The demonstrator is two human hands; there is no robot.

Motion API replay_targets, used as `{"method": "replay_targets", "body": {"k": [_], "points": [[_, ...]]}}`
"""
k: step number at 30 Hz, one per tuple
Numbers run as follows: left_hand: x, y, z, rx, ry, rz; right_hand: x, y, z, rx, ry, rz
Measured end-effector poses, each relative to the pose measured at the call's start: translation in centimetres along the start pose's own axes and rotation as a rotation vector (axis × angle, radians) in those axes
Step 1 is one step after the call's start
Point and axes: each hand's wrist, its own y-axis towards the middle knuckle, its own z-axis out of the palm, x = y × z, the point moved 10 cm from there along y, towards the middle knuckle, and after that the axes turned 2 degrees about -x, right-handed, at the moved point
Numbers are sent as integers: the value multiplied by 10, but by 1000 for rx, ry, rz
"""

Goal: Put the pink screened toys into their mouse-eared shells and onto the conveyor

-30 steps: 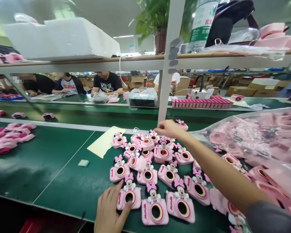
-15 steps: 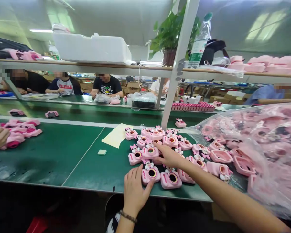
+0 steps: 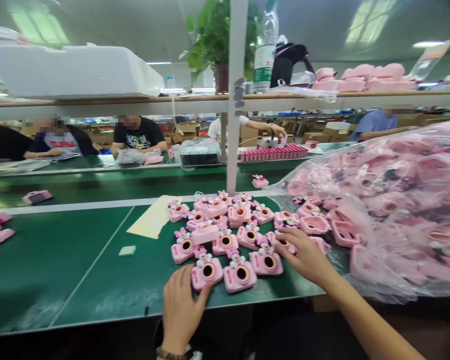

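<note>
A cluster of pink toy camera cases, each topped with a bow-eared cartoon figure, lies on the green bench. At the cluster's front left, my left hand (image 3: 183,304) curls round the side of one pink toy camera case (image 3: 197,278), thumb along its lower edge. My right hand (image 3: 303,254) has its fingers closed over another pink toy camera case (image 3: 273,239) on the right side, partly covering it. Between the hands stand two more cases, a front-row case (image 3: 230,281) and a right-hand case (image 3: 258,263). One case (image 3: 205,233) rests tilted on its neighbours.
A large clear bag (image 3: 393,210) of pink shells fills the right. Yellow paper (image 3: 150,220) and a small pale block (image 3: 127,251) lie to the left. A metal post (image 3: 235,125) rises behind the cluster. People sit across the bench; one arm (image 3: 262,126) reaches over a pink row.
The view has swung right. My right hand has moved from the cluster's middle to a case on its right side. My left hand stays at the front-left case. One middle case is now tilted.
</note>
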Motion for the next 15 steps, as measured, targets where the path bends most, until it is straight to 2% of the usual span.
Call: {"method": "replay_targets", "body": {"k": [3, 5, 6, 8, 11, 13, 15], "points": [[-5, 2, -8, -96, 31, 5, -88, -11, -33, -149, -125, 180], [-2, 4, -7, -90, 8, -50, -129, -15, -46, -180, -151, 269], [-1, 6, -4, -59, 3, -79, -142, -16, -50, -193, -149, 297], [2, 8, 1, 3, 11, -125, -154, -16, -54, -208, -119, 324], [3, 11, 4, 20, 48, -146, -153, -8, -55, -196, 4, 325], [1, 10, -2, -41, 29, -169, -149, 1, -61, -207, 117, 356], [-6, 5, -17, -157, -4, -244, -138, 10, -68, -236, 229, 395]]}}
